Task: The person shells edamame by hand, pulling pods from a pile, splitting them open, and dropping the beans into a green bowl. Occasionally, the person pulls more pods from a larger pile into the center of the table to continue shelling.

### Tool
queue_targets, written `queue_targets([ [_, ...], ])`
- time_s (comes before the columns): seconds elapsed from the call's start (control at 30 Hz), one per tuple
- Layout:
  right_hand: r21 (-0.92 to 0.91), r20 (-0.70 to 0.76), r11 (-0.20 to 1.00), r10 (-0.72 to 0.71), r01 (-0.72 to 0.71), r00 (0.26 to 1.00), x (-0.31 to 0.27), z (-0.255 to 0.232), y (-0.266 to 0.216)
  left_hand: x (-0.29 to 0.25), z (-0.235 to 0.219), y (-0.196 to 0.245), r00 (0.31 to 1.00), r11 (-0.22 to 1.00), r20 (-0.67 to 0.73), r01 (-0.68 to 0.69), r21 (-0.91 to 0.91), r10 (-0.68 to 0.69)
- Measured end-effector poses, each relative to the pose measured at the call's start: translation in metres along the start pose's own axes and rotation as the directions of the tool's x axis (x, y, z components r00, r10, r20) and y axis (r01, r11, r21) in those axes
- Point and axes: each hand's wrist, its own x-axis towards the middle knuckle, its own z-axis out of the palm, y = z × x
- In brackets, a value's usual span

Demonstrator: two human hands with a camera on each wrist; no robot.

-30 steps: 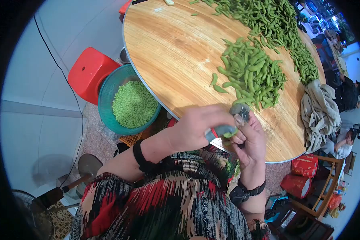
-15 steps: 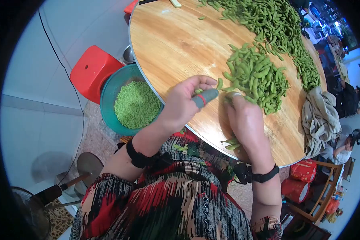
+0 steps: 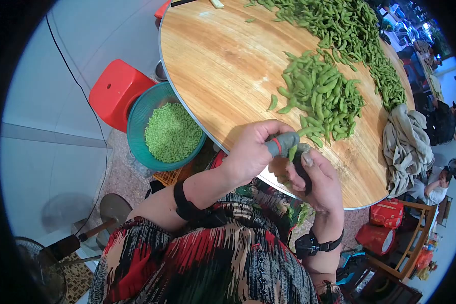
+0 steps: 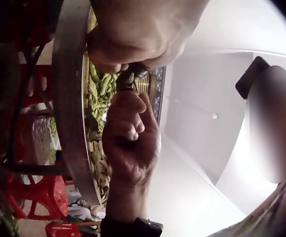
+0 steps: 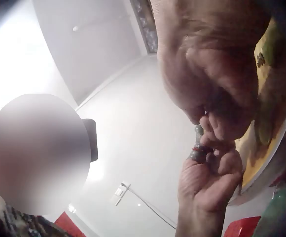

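My left hand (image 3: 251, 154), a grey cover with a red band on one digit, pinches a green pod (image 3: 292, 153) in front of the table edge. Fingers of my right hand (image 3: 323, 185) curl in from the other side and grip at the same pod, thumb on top. The two hands meet at the fingertips. Just beyond them lies a small heap of pods (image 3: 324, 96) on the round wooden table (image 3: 218, 66). In the left wrist view the right hand (image 4: 130, 140) faces the left; the pod is hidden there.
A larger pod heap (image 3: 339, 30) covers the table's far side. At the left, a green basket (image 3: 137, 144) of shelled beans (image 3: 171, 133) stands beside a red stool (image 3: 117, 91). A crumpled cloth (image 3: 405, 144) lies on the right edge. People sit farther right.
Half a second ago the hands were apart, the right at the small heap; both have since come together near the table edge, as they were one second ago. A loose pod lies left of the heap.
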Motion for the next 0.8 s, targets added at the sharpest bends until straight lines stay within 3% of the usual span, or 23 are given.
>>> queue_targets([
  [0.07, 0.162, 0.045, 0.983, 0.078, -0.084, 0.996, -0.003, -0.001, -0.002, 0.001, 0.001, -0.001, 0.999, 1.000, 0.029, -0.022, 0.001, 0.022],
  [0.13, 0.172, 0.075, 0.982, 0.059, -0.071, 0.995, -0.002, -0.003, 0.001, 0.001, 0.002, 0.002, 0.987, 0.938, 0.008, -0.153, 0.310, 0.158],
  [0.2, 0.184, 0.100, 0.981, 0.041, -0.059, 0.994, -0.003, -0.002, 0.003, -0.001, 0.004, 0.001, 0.991, 0.943, 0.027, -0.136, 0.302, 0.134],
  [0.27, 0.185, -0.059, 0.983, 0.020, -0.009, 0.998, -0.002, 0.005, 0.004, -0.002, 0.007, 0.003, 0.993, 0.949, 0.047, -0.118, 0.293, 0.109],
  [0.3, 0.185, -0.060, 0.983, 0.019, -0.007, 0.998, -0.002, 0.005, 0.005, -0.004, 0.010, 0.007, 0.996, 0.977, 0.067, -0.072, 0.202, 0.059],
  [0.37, -0.081, -0.125, 0.991, -0.112, 0.102, 0.986, 0.000, 0.004, 0.011, -0.004, 0.011, 0.008, 0.996, 0.994, 0.090, -0.021, 0.109, 0.011],
  [0.4, -0.081, -0.126, 0.992, -0.111, 0.102, 0.986, -0.001, 0.004, 0.011, -0.003, 0.010, 0.006, 0.994, 0.999, 0.108, 0.004, 0.037, -0.008],
  [0.5, -0.017, -0.105, 0.994, -0.106, 0.105, 0.989, -0.003, 0.007, 0.006, -0.001, 0.004, 0.000, 0.989, 1.000, 0.145, 0.006, -0.019, -0.004],
  [0.57, 0.283, -0.077, 0.958, 0.059, -0.035, 0.995, -0.005, 0.009, -0.002, -0.001, 0.002, 0.000, 0.987, 1.000, 0.162, -0.018, -0.004, 0.018],
  [0.67, 0.424, 0.040, 0.898, 0.109, -0.116, 0.993, -0.003, 0.002, -0.001, -0.004, 0.001, 0.005, 0.985, 0.997, 0.164, 0.062, -0.053, -0.053],
  [0.7, 0.421, 0.040, 0.899, 0.111, -0.117, 0.993, -0.001, 0.003, -0.001, -0.004, -0.001, 0.007, 0.983, 0.996, 0.169, 0.081, -0.043, -0.073],
  [0.77, 0.165, -0.063, 0.985, 0.057, -0.046, 0.996, 0.003, 0.007, -0.001, -0.006, -0.001, 0.010, 0.981, 0.995, 0.174, 0.098, -0.036, -0.090],
  [0.8, 0.161, -0.062, 0.986, 0.058, -0.048, 0.996, 0.006, 0.010, 0.002, -0.008, 0.001, 0.011, 0.989, 0.996, 0.144, 0.007, 0.094, -0.021],
])
